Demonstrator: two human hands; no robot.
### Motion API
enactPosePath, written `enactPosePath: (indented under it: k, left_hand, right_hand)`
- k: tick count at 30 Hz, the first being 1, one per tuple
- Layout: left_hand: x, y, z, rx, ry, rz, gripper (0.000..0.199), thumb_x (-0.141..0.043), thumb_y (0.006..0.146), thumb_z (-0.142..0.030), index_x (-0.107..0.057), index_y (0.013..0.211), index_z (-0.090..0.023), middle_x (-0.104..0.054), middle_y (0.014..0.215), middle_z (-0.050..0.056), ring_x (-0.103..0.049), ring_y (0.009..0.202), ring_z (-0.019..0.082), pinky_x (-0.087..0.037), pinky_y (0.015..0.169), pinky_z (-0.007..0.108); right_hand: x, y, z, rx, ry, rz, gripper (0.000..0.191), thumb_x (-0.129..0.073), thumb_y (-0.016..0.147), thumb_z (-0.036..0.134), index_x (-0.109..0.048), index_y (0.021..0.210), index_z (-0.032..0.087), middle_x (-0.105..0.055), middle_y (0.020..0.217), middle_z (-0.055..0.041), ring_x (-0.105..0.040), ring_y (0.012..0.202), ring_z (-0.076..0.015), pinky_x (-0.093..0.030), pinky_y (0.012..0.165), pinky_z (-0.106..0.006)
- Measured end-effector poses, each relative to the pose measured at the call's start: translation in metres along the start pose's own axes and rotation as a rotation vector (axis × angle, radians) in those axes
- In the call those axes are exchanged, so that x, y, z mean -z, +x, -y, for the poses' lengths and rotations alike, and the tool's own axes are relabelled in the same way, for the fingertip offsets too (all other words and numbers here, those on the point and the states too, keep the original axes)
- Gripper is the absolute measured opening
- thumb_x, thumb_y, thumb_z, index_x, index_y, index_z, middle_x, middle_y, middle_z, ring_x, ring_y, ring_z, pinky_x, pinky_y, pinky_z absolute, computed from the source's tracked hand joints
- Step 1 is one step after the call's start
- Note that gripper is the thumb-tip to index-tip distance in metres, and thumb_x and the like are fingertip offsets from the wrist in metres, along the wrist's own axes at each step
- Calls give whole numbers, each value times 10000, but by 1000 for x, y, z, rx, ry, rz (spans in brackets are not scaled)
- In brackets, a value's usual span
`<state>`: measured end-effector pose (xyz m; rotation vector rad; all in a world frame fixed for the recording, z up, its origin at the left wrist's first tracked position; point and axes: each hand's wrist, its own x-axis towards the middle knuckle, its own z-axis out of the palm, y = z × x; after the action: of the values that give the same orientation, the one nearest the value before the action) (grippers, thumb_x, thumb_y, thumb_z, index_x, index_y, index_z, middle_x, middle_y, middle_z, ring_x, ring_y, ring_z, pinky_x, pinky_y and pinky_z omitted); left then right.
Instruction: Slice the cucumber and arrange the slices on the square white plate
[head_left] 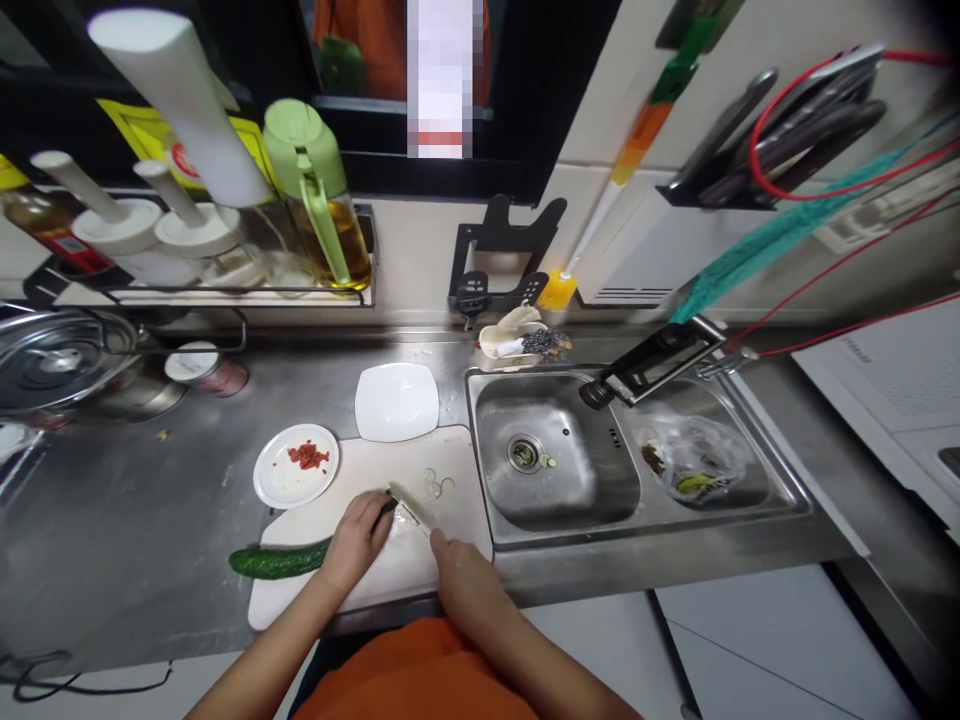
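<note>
A long green cucumber [279, 561] lies across the left part of the white cutting board [360, 580], its left end sticking out past the edge. My left hand [358, 535] is closed around the cucumber near its right end. In my right hand [466, 575] is the handle of a knife [412, 512], whose blade meets the cucumber's cut end beside my left fingertips. A few thin cucumber slices [435, 489] lie on the board beyond the blade. At the board's upper left, a round white plate [281, 487] holds small red pieces.
Behind the board sits a square white dish [397, 402]. To the right is a double sink [577, 490] with a black faucet [637, 365] and a plastic bag [701, 455]. A lidded pot [127, 380] and a jar [206, 370] stand at the left, below a condiment rack [300, 297].
</note>
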<state>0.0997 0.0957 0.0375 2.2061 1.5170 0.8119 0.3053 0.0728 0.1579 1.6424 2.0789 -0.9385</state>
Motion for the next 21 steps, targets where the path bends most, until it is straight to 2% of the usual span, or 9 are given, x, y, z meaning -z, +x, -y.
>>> enactPosePath:
  k: [10,21]
  left_hand:
    - [-1,0,2,13,-5,12,210,-495,879,-247,-587,1055,-178,-653,1016,94,-607,966,205,-516,882,384]
    - [-1,1,1,-4,-6,-16,210,-497,874,-236,-591,1054,-184,-655,1013,95,-610,961,209,-520,873,395]
  right_hand:
    - [9,9,1,28,20,54,452,-333,800,-24,-503,1182,149,-665,949,-125,-629,919,-237,-443,703,-275]
    - [2,36,14,24,28,34,418,-295,857,24,-505,1200,137,-666,964,-129,-623,973,-239,-469,755,-296]
